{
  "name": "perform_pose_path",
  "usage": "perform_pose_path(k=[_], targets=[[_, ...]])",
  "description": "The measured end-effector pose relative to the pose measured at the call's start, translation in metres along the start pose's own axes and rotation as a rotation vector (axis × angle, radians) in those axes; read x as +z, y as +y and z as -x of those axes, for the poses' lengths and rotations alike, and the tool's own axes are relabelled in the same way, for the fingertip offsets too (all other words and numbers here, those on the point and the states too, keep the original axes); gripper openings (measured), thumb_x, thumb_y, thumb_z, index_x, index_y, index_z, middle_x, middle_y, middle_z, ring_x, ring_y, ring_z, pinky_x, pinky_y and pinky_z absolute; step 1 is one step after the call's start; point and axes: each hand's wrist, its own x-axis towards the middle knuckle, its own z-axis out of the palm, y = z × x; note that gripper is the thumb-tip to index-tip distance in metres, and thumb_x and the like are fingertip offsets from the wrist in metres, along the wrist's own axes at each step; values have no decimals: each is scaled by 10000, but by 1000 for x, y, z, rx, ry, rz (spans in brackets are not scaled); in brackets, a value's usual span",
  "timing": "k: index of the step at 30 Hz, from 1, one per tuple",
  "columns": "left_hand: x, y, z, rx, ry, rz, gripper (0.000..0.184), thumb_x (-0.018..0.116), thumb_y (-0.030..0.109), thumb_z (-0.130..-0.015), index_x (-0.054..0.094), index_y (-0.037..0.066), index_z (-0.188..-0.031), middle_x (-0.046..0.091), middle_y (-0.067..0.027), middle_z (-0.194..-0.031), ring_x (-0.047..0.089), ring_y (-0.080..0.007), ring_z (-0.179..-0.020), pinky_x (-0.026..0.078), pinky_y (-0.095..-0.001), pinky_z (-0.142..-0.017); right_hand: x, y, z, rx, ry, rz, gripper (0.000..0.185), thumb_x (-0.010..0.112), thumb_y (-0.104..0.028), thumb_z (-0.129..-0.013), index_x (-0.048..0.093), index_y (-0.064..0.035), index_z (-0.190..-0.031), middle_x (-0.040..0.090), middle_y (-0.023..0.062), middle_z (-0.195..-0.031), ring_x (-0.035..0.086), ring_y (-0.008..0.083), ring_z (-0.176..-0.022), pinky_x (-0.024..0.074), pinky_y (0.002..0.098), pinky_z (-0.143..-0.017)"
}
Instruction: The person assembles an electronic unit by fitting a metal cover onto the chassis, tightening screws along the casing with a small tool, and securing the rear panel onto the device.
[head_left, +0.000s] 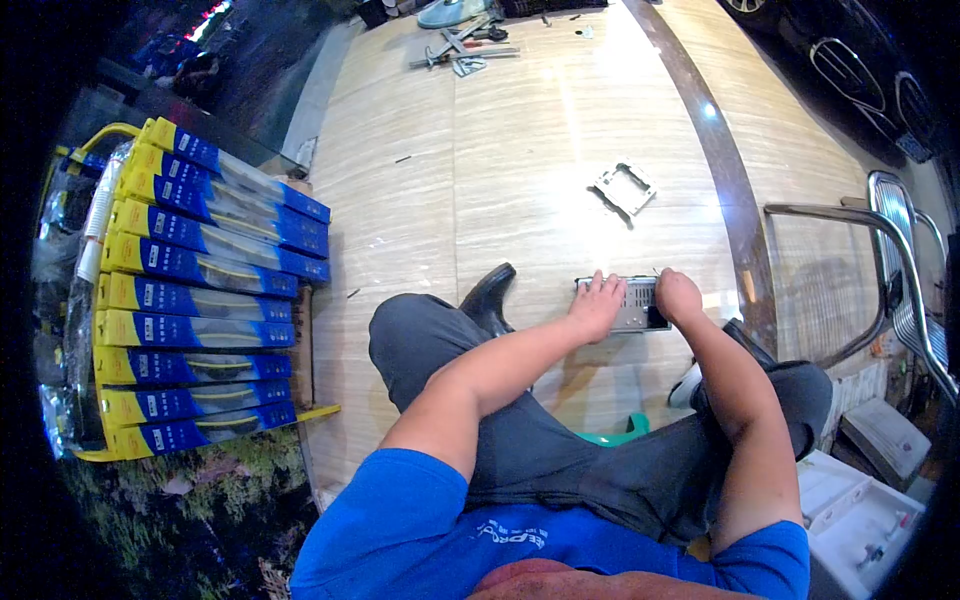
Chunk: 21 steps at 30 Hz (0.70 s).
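A flat silver metal box [640, 318] with slots and holes in its top lies on the floor between my feet. My left hand [598, 305] lies on the left part of the box, its fingers stretched out over the top. At the right end, my right hand [678, 297] is closed, knuckles up, against the box's edge. A small thin tip shows beside its fingers, but what they hold is hidden. Farther off on the floor rests a pale rectangular frame [625, 188] with an open middle and a dark strip beside it.
At the left stands a yellow rack of blue-and-yellow packages [210, 270]. Several metal tools [465, 50] lie at the far side. A chrome chair [895, 240] and a dark car [850, 75] are at the right. White trays [850, 520] stand by my right leg; a green curved piece [635, 430] is below me.
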Motion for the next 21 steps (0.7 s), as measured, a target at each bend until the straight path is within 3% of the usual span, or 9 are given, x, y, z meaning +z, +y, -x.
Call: perform_pose_path(k=[3, 5, 8, 21], targets=[[3, -2, -1, -8, -34, -17, 768, 681, 56, -776, 322, 13, -1454, 365, -177, -1459, 314, -406, -1391, 369, -545, -1075, -7, -3, 3, -30, -8, 18, 219, 461, -140, -900, 617, 13, -922, 674, 251, -921, 675, 397, -868, 543, 484, -771], [16, -5, -4, 24, 46, -100, 1026, 869, 207, -620, 307, 10, -1455, 363, -176, -1456, 342, -411, -1373, 404, -522, -1053, -9, -7, 5, -49, -11, 32, 195, 482, -115, -888, 620, 10, -943, 679, 242, -950, 684, 389, -879, 557, 472, -770], [21, -6, -6, 18, 54, -105, 1020, 868, 198, -623, 308, 10, -1454, 365, -171, -1455, 337, -407, -1378, 401, -519, -1056, -6, -5, 5, -26, 3, 65, 177, 474, -134, -896, 594, -5, -911, 670, 236, -879, 675, 390, -833, 545, 485, -745], [16, -3, -4, 16, 57, -97, 981, 860, 196, -642, 323, 21, -1445, 386, -172, -1446, 340, -409, -1374, 420, -519, -1036, -12, -11, 8, -47, -6, 43, 145, 487, -84, -869, 581, 4, -936, 669, 239, -909, 672, 392, -857, 547, 472, -762]])
